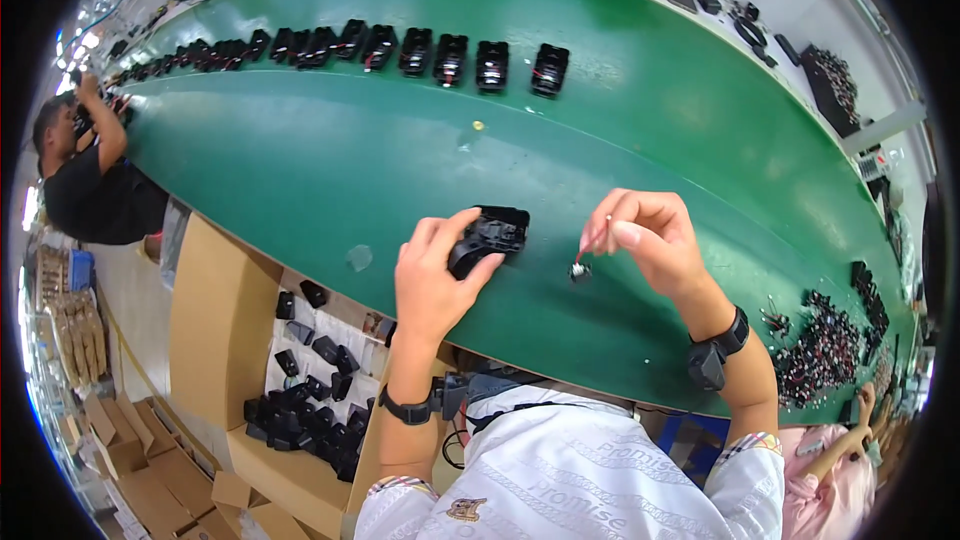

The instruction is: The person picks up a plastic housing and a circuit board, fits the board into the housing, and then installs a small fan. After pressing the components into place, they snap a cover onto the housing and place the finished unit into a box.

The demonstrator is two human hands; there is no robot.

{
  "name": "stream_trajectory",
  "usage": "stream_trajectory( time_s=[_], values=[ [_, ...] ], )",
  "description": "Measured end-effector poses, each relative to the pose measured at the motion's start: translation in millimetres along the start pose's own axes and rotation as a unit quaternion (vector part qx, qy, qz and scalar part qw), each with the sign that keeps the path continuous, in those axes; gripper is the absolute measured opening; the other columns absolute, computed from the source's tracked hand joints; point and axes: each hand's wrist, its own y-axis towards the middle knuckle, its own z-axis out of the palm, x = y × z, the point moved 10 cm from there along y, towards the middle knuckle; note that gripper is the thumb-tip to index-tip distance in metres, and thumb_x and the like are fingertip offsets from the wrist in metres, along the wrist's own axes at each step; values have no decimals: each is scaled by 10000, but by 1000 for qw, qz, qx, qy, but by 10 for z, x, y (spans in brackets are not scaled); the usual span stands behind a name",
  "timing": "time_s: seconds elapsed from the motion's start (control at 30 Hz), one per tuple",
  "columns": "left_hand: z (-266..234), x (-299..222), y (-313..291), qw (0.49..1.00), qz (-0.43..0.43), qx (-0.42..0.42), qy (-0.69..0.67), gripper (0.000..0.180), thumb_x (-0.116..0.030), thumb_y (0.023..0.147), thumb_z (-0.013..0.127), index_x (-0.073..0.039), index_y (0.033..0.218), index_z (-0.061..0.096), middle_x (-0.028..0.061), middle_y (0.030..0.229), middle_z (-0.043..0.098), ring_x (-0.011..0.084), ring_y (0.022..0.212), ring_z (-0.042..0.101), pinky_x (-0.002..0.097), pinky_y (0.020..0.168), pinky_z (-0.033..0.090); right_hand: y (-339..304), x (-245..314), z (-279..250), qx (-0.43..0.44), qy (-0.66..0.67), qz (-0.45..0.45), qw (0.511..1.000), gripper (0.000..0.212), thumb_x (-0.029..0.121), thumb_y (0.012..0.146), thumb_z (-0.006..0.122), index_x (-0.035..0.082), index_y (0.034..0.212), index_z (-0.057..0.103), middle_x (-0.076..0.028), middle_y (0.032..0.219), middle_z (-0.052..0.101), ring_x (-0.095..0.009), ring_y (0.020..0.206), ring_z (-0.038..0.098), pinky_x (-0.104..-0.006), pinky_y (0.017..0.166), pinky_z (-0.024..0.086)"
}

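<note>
My left hand [432,275] is closed round the side of a black plastic housing [503,228], its thumb and fingers on opposite edges. The housing's hollow inner side faces up, just over the green table. To its right, my right hand [652,235] pinches thin red wires between thumb and forefinger. From these wires hangs a small wired part [579,271], dark with a white piece on it. The part is apart from the housing. Fine details inside the housing are too small to tell.
A long row of black housings [491,67] crosses the far side of the green table [300,155]. At right lies a heap of small wired parts [822,350]. A cardboard box [215,315] holding black pieces stands below left. Co-workers sit at far left and lower right.
</note>
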Motion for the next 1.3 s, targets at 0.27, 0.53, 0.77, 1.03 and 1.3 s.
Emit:
stream_trajectory(
  time_s=[0.27, 0.53, 0.77, 1.03, 1.3],
  values=[
    [765, -760, -587, 743, -194, 229, -599, 449, -27, 799, 779, 15, 1211, 608, 68, 934, 689, 84, 826, 616, 241, 748, 503, -485, 483, -90, 33, -9, -155, 987, 148, 22, 836, 665, 18, 704, 600, -144, 851, 668, -291, 852, 686, -402, 777, 562],
    [1051, -944, -578, 735, -171, 213, -620, 256, -46, 785, 815, -1, 988, 665, 55, 933, 697, 77, 822, 636, 235, 748, 521, -872, 732, -15, -8, -184, -239, 954, 238, 190, 804, 714, 101, 629, 579, -71, 780, 698, -267, 807, 667, -365, 727, 489],
    [957, -941, -554, 794, -133, 157, -572, 225, -31, 806, 801, -5, 985, 667, 43, 915, 699, 63, 810, 638, 215, 730, 520, -1074, 470, -440, -184, -217, -146, 947, 197, -26, 833, 652, 13, 1014, 584, -194, 1169, 611, -217, 987, 617, -323, 840, 509],
    [1164, -758, -643, 800, -234, 184, -521, 256, -61, 785, 787, 7, 986, 644, 14, 841, 657, 41, 706, 585, 196, 606, 465, -1013, 401, -31, -115, -357, -108, 921, 181, 6, 724, 813, 35, 899, 775, -87, 914, 667, -183, 785, 672, -291, 678, 556],
    [1328, -893, -701, 782, -148, 299, -526, 319, -229, 980, 657, -23, 1212, 586, 7, 961, 616, 46, 812, 566, 225, 709, 477, -1131, 228, -176, -101, -365, -68, 923, 136, 39, 735, 832, 41, 852, 763, -85, 883, 677, -160, 749, 669, -268, 626, 553]
  ],
)
